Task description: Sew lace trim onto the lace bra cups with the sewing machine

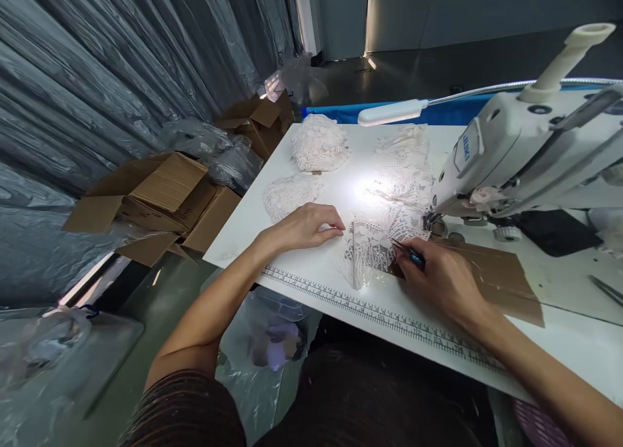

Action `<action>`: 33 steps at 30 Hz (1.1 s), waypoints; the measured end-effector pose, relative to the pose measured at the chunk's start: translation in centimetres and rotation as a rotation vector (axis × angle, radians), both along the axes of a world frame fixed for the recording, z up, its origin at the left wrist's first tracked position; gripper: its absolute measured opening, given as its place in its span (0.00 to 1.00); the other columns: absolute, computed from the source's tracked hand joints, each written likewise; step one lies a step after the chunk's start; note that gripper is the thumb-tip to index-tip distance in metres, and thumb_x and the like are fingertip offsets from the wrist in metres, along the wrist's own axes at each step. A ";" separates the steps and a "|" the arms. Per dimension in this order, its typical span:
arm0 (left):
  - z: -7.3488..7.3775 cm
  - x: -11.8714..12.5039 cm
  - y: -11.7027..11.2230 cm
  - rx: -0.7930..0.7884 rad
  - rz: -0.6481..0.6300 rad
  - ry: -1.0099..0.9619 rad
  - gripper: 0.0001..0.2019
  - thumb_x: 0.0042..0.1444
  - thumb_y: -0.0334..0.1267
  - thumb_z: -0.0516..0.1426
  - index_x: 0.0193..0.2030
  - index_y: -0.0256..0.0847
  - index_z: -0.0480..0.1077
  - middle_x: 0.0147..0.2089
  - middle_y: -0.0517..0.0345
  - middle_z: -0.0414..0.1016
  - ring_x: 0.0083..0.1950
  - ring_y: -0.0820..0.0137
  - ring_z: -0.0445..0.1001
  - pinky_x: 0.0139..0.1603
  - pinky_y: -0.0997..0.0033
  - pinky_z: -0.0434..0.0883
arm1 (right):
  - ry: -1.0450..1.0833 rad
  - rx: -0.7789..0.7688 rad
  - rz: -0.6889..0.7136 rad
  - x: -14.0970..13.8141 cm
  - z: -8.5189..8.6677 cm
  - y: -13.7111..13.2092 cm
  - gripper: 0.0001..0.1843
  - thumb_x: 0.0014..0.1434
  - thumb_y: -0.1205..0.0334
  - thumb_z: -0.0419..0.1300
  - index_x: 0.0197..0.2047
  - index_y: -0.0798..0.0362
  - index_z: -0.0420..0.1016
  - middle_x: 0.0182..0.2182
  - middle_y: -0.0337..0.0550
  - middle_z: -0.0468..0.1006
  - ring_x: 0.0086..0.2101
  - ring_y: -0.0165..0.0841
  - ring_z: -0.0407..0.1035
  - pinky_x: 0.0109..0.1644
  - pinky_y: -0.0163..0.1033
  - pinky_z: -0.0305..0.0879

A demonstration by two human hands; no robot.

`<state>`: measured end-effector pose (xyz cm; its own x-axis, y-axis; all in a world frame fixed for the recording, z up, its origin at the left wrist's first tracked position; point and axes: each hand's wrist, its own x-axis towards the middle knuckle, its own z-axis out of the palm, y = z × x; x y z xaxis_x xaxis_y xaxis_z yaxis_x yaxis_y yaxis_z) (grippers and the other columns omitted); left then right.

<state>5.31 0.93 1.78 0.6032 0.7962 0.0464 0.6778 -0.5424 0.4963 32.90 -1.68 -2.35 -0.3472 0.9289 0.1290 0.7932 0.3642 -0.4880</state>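
My left hand [314, 228] is at the left edge of a white lace piece [372, 242], thumb and forefinger tips nearly together in a pinch. Whether they grip the lace edge or a thread is too small to tell. My right hand [438, 272] is closed around a slim, dark, fine-pointed tool [413, 255], tweezers or thread snips. Its tips touch or hover over the lace's right part. The lace lies flat near the sewing machine [487, 148], its upper right side reaching the needle area. More white lace [406, 145] extends behind it under a bright light.
Two lace heaps, one at the back [318, 142] and one nearer [289, 197], lie on the white table [243, 249]. A printed ruler [341, 298] runs along its front edge. Brown card [506, 281] and scissors [606, 290] lie right. Cardboard boxes [165, 187] stand left. A lamp [392, 112] hangs above.
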 end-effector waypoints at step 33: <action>-0.9 6.6 0.0 -0.769 0.093 -0.591 0.12 0.55 0.45 0.63 0.37 0.37 0.73 0.33 0.60 0.71 0.32 0.78 0.67 0.33 0.78 0.65 | 0.578 -0.340 0.007 0.4 0.5 -1.7 0.12 0.60 0.55 0.55 0.39 0.52 0.75 0.30 0.41 0.76 0.29 0.33 0.67 0.34 0.38 0.65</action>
<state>11.93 0.91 0.89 0.5830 0.7790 -0.2309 0.2293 0.1150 0.9665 33.34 -3.42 -1.85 -0.3158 0.9488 -0.0033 0.3677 0.1191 -0.9223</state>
